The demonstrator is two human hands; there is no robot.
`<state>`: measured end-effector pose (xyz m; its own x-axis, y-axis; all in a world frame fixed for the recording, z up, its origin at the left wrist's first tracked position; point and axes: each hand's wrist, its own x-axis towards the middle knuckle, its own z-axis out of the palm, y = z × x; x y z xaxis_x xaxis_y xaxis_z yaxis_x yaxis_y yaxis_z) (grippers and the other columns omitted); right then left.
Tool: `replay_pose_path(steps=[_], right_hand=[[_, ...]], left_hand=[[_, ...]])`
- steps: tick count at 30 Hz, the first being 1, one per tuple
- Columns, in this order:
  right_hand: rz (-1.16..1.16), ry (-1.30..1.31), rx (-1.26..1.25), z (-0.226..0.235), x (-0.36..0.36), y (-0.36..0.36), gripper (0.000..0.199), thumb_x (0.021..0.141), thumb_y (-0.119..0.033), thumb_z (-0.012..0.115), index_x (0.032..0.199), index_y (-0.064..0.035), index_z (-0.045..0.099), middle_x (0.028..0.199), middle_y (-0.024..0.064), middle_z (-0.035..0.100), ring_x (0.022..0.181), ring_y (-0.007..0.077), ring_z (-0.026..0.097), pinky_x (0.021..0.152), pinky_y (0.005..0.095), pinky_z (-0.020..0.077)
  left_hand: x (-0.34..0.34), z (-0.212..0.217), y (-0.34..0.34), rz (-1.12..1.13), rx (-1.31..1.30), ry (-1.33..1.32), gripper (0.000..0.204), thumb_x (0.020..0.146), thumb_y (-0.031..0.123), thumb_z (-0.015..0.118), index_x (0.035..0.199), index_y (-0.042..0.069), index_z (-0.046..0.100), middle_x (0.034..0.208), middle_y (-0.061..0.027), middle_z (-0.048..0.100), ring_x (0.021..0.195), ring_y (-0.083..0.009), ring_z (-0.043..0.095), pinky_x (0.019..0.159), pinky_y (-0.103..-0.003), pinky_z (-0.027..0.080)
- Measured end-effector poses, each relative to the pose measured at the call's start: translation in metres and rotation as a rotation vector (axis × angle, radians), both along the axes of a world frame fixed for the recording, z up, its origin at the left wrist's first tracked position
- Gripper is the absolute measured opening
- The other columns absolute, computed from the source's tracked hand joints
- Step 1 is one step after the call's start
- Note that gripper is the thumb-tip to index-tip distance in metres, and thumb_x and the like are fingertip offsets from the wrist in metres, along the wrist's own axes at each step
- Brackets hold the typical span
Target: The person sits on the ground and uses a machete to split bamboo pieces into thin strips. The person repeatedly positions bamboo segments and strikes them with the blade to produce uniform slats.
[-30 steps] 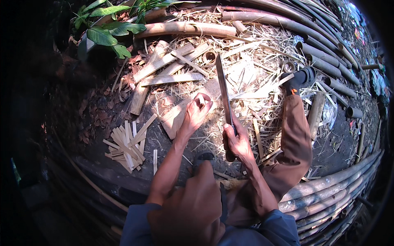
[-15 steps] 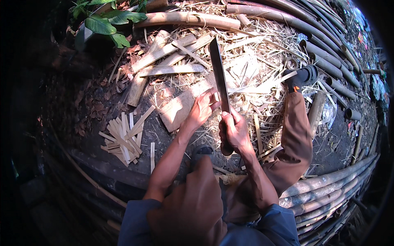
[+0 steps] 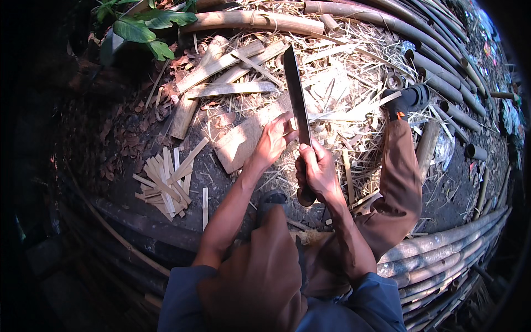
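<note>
A long dark machete [image 3: 296, 94] is gripped by its handle in the right hand [image 3: 315, 171], fingers clenched round it, near the middle of the frame. Its long axis runs almost straight up the picture, tilted slightly left — the tip points toward the upper centre, the handle end toward the lower centre. The left hand [image 3: 272, 141] is set just left of the blade, and appears to pinch a thin bamboo strip against a flat wooden block [image 3: 238, 145], though the strip is too small to be made out with certainty. A pile of split bamboo slats [image 3: 166, 182] lies at middle left — well apart from the hands — and whole bamboo poles [image 3: 442, 252] are stacked along the lower right.
</note>
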<state>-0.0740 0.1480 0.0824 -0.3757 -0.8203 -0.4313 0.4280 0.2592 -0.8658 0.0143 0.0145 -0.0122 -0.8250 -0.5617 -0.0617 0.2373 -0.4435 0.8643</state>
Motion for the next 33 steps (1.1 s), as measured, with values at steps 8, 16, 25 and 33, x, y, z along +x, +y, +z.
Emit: replay_pose_path(steps=[8,16,25,33], right_hand=[[0.008,0.195,-0.023,0.000,0.002,-0.002,0.037,0.102,-0.016,0.047,0.138,-0.0084,0.048,0.061,-0.0066,0.045,0.049,0.0029,0.040,0.044,0.0213,0.0341],[-0.013,0.110,0.020,0.010,0.001,0.000,0.041,0.099,-0.015,0.049,0.140,-0.0085,0.049,0.063,-0.0066,0.046,0.053,0.0015,0.040,0.048,0.0218,0.0354],[-0.011,0.448,0.026,0.011,0.003,-0.003,0.043,0.096,-0.012,0.051,0.139,-0.0045,0.049,0.088,0.0080,0.066,0.075,0.0050,0.053,0.067,0.0240,0.0480],[0.074,0.550,0.097,0.023,0.007,-0.008,0.046,0.095,-0.010,0.053,0.140,-0.0050,0.047,0.097,0.0117,0.068,0.078,0.0059,0.055,0.071,0.0236,0.0485]], left_hand=[[-0.001,0.003,0.005,0.050,0.103,0.126,0.044,0.100,0.035,0.051,0.130,0.002,0.050,0.103,-0.0021,0.056,0.100,-0.0149,0.058,0.097,-0.035,0.048],[0.001,0.005,0.003,0.012,-0.018,0.038,0.046,0.101,0.037,0.049,0.131,0.002,0.049,0.103,-0.0011,0.055,0.102,-0.0140,0.058,0.097,-0.033,0.048],[0.000,0.004,0.006,0.034,0.075,0.070,0.049,0.101,0.041,0.046,0.133,0.004,0.048,0.114,-0.0038,0.058,0.108,-0.0137,0.056,0.095,-0.031,0.047],[0.000,0.028,-0.005,0.068,-0.428,-0.063,0.031,0.097,0.018,0.053,0.125,0.005,0.051,0.102,-0.0057,0.057,0.099,-0.0146,0.058,0.086,-0.028,0.048]])
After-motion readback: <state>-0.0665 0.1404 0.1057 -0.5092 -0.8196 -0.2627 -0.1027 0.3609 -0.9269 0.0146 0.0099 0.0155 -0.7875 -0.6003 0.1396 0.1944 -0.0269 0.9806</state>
